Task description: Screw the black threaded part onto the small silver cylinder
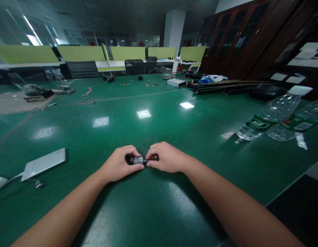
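Just above the green table (117, 130), my left hand (121, 163) is closed around a small silver metal cylinder (138, 160), thumb below and fingers above. A dark, thin, ridged shaft (145, 160) sticks out of the cylinder's right end; whether it is a screw or a spring is too small to tell. My right hand (165, 157) pinches this shaft between thumb and fingers, and its far end is partly hidden by them. The two hands are close together, fingertips almost meeting around the piece.
Left of my hands lie a grey flat device (44, 164) with a cable and a small metal part (39, 184). Two clear plastic bottles (267, 116) stand at the right. Farther back are a cord (87, 94), a white box (175, 82) and long dark strips (220, 87).
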Action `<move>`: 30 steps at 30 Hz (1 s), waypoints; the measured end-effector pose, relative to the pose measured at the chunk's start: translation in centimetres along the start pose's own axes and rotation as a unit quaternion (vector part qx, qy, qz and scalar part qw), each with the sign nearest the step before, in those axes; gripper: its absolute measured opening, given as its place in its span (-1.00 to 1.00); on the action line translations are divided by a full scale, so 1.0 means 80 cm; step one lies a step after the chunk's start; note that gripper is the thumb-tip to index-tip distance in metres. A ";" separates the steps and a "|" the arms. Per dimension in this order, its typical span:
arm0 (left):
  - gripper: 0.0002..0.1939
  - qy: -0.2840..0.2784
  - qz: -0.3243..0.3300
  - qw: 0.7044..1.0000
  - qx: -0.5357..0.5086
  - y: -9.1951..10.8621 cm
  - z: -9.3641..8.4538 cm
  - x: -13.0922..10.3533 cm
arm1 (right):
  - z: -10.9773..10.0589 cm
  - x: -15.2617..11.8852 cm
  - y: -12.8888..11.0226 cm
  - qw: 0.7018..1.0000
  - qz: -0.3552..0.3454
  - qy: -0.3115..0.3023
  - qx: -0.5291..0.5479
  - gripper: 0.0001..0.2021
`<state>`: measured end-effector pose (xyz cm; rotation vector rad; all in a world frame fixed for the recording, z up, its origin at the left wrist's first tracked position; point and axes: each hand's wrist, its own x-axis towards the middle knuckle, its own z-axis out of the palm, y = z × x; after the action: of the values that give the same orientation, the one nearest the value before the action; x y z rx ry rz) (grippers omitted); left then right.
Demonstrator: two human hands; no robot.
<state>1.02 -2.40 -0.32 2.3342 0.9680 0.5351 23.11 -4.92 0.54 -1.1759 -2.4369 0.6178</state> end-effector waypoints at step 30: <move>-0.76 -0.004 -0.008 1.000 -0.002 -0.001 0.000 -0.004 | -0.033 -0.020 0.019 0.993 0.106 -0.054 0.009 -0.88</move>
<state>0.79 -2.55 -0.39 2.3207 0.9797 0.5210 26.32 -4.72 1.71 -1.4404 -2.4058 0.7833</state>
